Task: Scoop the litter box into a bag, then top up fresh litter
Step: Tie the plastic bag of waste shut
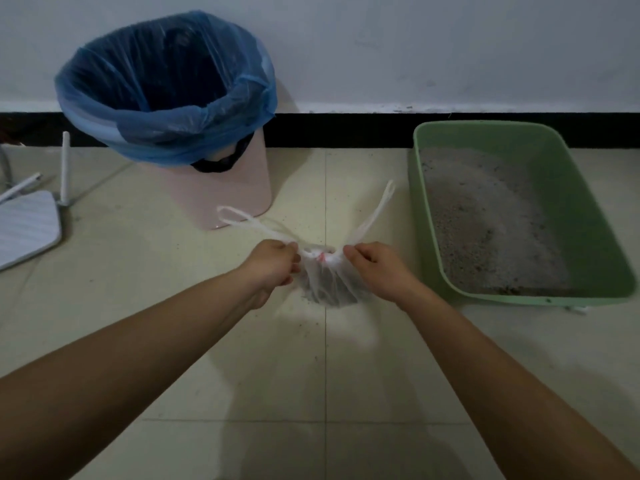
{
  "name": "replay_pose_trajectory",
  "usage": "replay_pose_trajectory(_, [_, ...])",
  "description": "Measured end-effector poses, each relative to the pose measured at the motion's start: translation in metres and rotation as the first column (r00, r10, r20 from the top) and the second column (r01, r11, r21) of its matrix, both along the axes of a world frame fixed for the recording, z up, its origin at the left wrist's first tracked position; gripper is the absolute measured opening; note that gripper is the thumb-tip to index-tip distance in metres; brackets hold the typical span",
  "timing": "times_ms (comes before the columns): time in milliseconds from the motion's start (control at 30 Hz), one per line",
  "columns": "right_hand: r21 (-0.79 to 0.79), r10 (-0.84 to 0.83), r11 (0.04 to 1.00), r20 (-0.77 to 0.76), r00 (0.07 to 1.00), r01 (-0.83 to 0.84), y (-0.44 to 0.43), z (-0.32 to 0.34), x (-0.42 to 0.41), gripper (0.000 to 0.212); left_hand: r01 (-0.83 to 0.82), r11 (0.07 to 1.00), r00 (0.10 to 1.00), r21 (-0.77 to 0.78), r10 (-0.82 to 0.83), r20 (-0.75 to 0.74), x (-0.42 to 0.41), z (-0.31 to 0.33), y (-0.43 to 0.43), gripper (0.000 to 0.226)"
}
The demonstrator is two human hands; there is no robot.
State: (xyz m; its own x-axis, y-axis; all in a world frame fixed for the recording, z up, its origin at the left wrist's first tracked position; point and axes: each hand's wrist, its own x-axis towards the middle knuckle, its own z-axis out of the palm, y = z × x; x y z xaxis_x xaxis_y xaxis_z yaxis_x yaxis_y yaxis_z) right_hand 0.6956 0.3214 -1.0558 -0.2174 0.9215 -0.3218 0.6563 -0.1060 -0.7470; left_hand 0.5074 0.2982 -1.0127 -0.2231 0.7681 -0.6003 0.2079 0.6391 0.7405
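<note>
A small white plastic bag (327, 282) with dark scooped litter inside rests on the floor tiles at the centre. Its two handles are crossed at the neck and stretch out to the left and right. My left hand (273, 268) grips the left handle beside the knot, and my right hand (375, 270) grips the right handle. The green litter box (585, 216) stands on the floor at the right, holding grey litter piled toward its left side.
A pink bin (239, 188) lined with a blue bag (166, 88) stands against the wall behind the small bag. A white router with antennas (27, 223) lies at the far left. Litter grains are scattered on the tiles around the bag.
</note>
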Motion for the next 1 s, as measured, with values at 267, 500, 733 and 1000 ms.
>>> replay_pose_trajectory(267, [-0.118,-0.300,0.954,-0.436,0.848,0.277,-0.007,0.000,-0.014,0.023,-0.196,0.958,0.951,0.211,0.133,0.279,0.003,0.006,0.013,0.020])
replay_pose_trajectory(500, [0.187,-0.178,0.954,-0.278,0.944,0.235,-0.015,0.000,-0.024,0.018,-0.225,0.970,0.881,0.091,0.162,0.444,-0.017,0.005,0.009,0.025])
replay_pose_trajectory(733, [0.568,0.099,0.797,0.215,0.972,-0.207,-0.013,0.006,-0.030,0.025,0.043,0.996,0.966,0.083,-0.063,0.251,-0.032,0.002,0.006,0.022])
replay_pose_trajectory(1000, [0.485,0.257,0.763,0.377,0.890,-0.427,-0.006,0.017,-0.033,0.030,0.209,0.967,0.935,0.143,-0.240,0.260,-0.038,0.006,0.006,0.028])
